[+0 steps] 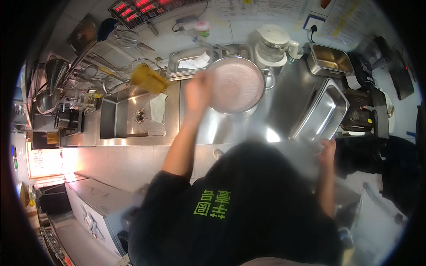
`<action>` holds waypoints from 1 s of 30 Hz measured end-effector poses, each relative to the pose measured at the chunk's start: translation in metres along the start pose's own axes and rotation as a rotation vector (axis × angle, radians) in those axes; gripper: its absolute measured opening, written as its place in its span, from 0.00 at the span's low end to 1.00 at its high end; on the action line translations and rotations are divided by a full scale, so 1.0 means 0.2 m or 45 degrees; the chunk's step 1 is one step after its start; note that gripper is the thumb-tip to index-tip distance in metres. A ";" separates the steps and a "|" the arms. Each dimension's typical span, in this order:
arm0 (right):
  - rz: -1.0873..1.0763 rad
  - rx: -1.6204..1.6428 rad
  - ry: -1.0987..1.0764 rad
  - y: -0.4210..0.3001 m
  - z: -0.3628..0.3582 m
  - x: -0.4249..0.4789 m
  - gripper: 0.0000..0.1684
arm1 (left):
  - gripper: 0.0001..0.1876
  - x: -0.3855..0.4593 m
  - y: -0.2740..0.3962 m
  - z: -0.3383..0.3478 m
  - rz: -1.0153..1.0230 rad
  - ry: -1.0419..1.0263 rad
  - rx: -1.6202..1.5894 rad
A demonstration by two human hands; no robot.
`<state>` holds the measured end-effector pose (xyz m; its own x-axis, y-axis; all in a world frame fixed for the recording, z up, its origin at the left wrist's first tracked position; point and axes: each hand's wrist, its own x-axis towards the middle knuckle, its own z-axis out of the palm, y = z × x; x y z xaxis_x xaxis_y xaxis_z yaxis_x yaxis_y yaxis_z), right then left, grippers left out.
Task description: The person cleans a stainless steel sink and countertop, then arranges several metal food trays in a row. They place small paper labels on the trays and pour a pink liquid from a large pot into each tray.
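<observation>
A round steel pot (pixel 263 94) holds a pale pink, rippled mixture (pixel 237 84) and stands on the steel counter (pixel 219 128). My left hand (pixel 199 89) is at the pot's left rim, blurred; whether it grips a handle there is hidden. A loop handle (pixel 270 79) sticks out on the pot's right side. At the counter's front edge, my right hand (pixel 327 148) grips the near end of a rectangular steel food pan (pixel 321 116). That pan lies tilted, and nothing shows inside it.
Left of the pot are a sink (pixel 133 111) and a yellow pitcher (pixel 146 78). Behind it stand a small steel tray (pixel 176 56) with paper and a glass kettle (pixel 273 46). A deep steel pan (pixel 329 60) sits back right. Another person's dark clothing (pixel 359 156) shows at right.
</observation>
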<state>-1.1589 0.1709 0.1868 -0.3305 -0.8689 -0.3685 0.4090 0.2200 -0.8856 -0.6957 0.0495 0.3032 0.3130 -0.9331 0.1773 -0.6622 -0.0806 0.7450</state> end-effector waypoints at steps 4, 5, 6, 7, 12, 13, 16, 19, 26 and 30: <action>-0.044 -0.182 -0.041 0.12 0.09 0.19 0.23 | 0.20 0.16 -0.66 -0.06 -0.338 0.186 -0.165; 0.041 -0.252 -0.070 0.19 0.05 0.29 0.22 | 0.20 0.17 -0.69 -0.03 -0.623 -0.020 -0.663; 0.024 -0.332 -0.096 0.31 -0.08 0.44 0.22 | 0.21 0.18 -0.71 0.01 -0.896 -0.235 -1.177; 0.009 -0.416 -0.132 0.39 -0.14 0.55 0.22 | 0.21 0.21 -0.74 0.04 -0.910 -0.253 -1.299; 0.004 -0.565 -0.031 0.43 -0.08 0.70 0.19 | 0.16 0.18 -0.70 0.06 -1.045 -0.142 -1.421; 0.017 -0.924 0.050 0.40 -0.11 0.75 0.21 | 0.15 0.15 -0.71 0.03 -1.029 -0.150 -1.401; -0.271 -1.431 0.066 0.38 -0.06 0.77 0.28 | 0.10 0.06 -0.79 -0.09 -1.013 -0.125 -1.320; -0.981 -1.896 0.221 0.31 -0.02 0.74 0.41 | 0.11 0.02 -0.95 -0.24 -1.040 -0.044 -1.341; -0.192 -0.773 -0.478 0.33 1.34 0.20 0.33 | 0.11 -0.14 -1.25 -0.65 -1.058 0.113 -1.160; 0.148 -0.435 -0.831 0.55 1.89 0.10 0.31 | 0.11 -0.17 -1.40 -0.78 -0.955 0.032 -1.210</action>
<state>-0.7987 0.0108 0.1895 0.3144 -0.8949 -0.3168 0.0879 0.3597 -0.9289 -0.4146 0.1594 0.1894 0.4251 -0.7569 -0.4963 0.4503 -0.2988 0.8414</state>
